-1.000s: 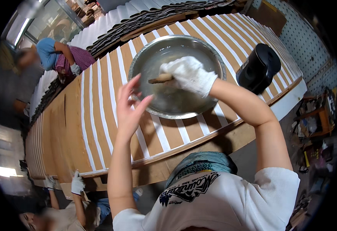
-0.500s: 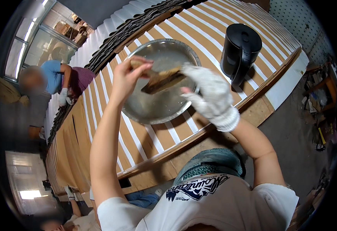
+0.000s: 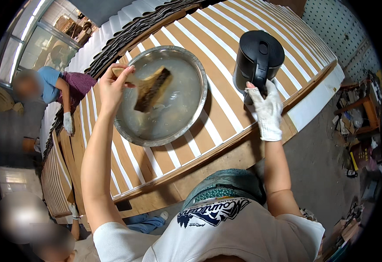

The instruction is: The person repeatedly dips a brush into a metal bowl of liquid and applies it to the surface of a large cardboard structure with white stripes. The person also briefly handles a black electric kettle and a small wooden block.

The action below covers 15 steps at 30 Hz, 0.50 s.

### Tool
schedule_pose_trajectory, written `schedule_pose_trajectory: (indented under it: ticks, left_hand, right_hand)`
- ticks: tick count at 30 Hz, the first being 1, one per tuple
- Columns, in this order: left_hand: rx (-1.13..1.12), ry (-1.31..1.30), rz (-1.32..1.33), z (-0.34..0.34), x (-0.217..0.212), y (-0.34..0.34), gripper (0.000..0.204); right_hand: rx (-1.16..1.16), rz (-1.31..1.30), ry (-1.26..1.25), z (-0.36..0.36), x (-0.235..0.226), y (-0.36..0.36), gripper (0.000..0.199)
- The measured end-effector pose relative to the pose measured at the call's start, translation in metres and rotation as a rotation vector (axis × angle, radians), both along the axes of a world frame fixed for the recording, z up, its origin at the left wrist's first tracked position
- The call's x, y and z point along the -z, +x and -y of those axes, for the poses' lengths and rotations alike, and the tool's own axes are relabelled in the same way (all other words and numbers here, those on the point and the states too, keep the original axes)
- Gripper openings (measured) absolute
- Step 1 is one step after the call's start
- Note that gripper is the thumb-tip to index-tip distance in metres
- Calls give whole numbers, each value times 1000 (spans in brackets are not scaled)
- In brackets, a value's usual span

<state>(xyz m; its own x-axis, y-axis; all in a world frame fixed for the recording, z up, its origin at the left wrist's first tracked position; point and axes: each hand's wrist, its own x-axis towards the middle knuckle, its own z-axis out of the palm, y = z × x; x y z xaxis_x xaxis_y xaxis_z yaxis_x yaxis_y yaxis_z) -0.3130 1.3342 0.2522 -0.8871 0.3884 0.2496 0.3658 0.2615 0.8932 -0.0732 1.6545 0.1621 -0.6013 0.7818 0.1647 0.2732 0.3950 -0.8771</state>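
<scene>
My bare left hand (image 3: 113,85) is closed round the wooden handle of a wide brush (image 3: 154,90), whose dark bristles hang over a round metal basin (image 3: 123,132). Cloudy, greyish liquid (image 3: 178,107) fills much of the basin. To the right stands a black electric kettle (image 3: 248,56) with its lid down. My right hand (image 3: 267,107), in a white knitted glove with a bare thumb tip showing, is wrapped round the lower part of the kettle's handle. The kettle still rests on the striped surface.
Brown boards with white stripes (image 3: 219,85) lie fanned across the table. A stack of dark, wavy-edged sheets (image 3: 125,37) runs along the far side. One person in blue (image 3: 49,81) works at the left, another at the lower left. Clutter (image 3: 365,113) lies on the floor at right.
My right hand has left the brush and moved right onto the kettle's handle. The brush in my left hand has turned more upright over the basin.
</scene>
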Motion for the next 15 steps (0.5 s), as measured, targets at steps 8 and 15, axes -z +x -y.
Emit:
schedule_pose_trajectory:
  ticks: [8, 15]
  left_hand:
    - [-42, 191, -146, -14, -21, 0, 17]
    - [-222, 170, -175, 26, -22, 11, 16]
  right_hand:
    - [196, -620, -342, 13, 40, -51, 33]
    - [73, -766, -458, -59, 72, -5, 23]
